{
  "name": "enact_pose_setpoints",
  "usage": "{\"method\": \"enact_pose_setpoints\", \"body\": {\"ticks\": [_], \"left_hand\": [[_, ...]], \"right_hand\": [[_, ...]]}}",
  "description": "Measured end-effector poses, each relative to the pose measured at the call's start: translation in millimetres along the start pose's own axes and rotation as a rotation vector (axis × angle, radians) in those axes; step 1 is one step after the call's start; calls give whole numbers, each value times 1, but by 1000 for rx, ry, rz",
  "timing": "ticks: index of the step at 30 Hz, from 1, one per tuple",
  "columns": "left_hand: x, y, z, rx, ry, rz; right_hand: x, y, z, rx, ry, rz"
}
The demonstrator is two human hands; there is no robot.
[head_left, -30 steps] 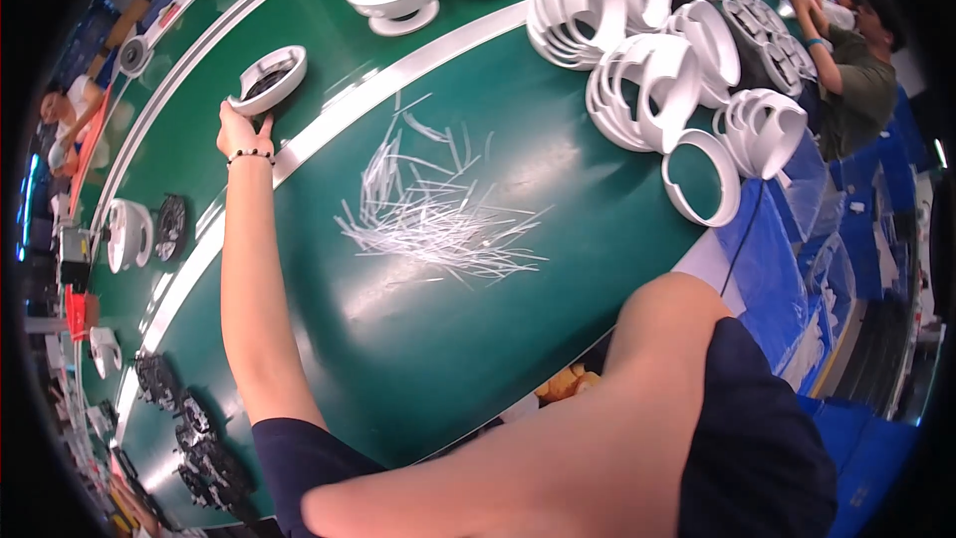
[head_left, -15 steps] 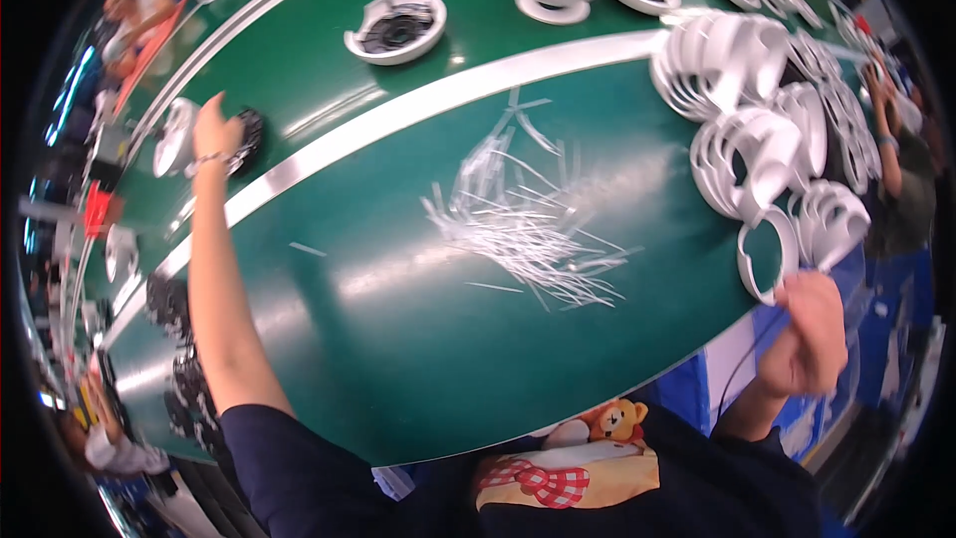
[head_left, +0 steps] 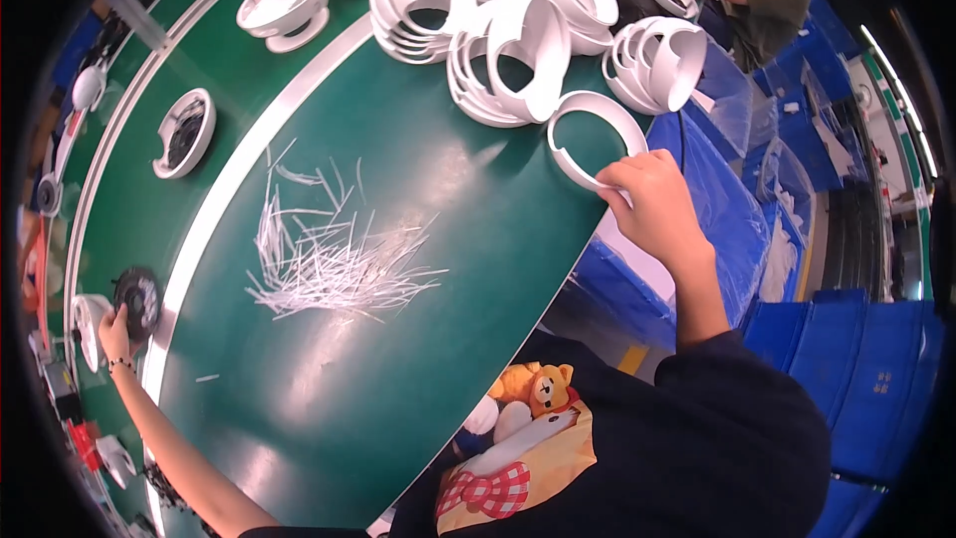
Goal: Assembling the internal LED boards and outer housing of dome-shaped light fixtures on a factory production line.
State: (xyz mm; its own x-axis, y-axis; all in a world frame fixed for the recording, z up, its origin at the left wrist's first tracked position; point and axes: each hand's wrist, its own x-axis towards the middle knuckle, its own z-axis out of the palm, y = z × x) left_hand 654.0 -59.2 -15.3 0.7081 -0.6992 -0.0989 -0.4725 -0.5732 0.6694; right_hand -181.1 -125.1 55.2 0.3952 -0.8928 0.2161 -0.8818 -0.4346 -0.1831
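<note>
- Head view, and the right grip [head_left: 657,204] has fingers and thumb pinched on the rim of a white, open plastic ring [head_left: 623,122] with a notched edge!
- That ring sits at the right-hand edge of the glossy dark green worktop [head_left: 478,269], right beside the nested stacks of white curved plastic rings [head_left: 538,50]; resting or slightly raised, I can't tell.
- Over to the far left, arm at full stretch: the left grip [head_left: 116,334], beaded bracelet at the wrist, has its fingers at the edge of a round black part [head_left: 139,301]. Closed on it or merely touching? Can't tell from here.
- Just beside those fingers, a white rounded housing [head_left: 90,329] on the green strip beyond the pale rail [head_left: 216,201].
- Farther up that strip, a white bowl-shaped shell with a dark inside [head_left: 187,134], then a white footed unit [head_left: 287,5].
- Mid-worktop, a loose tangle of thin white strips [head_left: 339,274], well apart from both hands.
- Upper right, a co-worker in an olive top [head_left: 767,0]; below, blue plastic sheeting [head_left: 722,229].
</note>
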Motion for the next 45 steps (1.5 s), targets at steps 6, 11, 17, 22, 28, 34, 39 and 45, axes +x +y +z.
{"method": "enact_pose_setpoints", "body": {"ticks": [6,11,17,22,28,34,39,45], "left_hand": [[-148,68,62,-725,214,125],[-280,142,135,-1033,217,210],[-340,154,159,-1168,264,193],[-351,155,157,-1215,279,150],[-351,154,154,-1196,255,161],[-356,153,165,-1201,279,132],[-379,172,191,-1158,49,160],[-385,169,164,-1757,-840,145]], "right_hand": [[-5,-91,-28,457,243,-168],[-17,-176,20,856,-22,-711],[-36,-255,64,594,-310,-966],[-16,-249,62,583,-253,-855],[-3,-235,44,279,-472,-674],[8,-235,52,603,-257,-674],[51,-245,57,1156,-73,-422],[49,-262,76,1061,-173,-516]]}}
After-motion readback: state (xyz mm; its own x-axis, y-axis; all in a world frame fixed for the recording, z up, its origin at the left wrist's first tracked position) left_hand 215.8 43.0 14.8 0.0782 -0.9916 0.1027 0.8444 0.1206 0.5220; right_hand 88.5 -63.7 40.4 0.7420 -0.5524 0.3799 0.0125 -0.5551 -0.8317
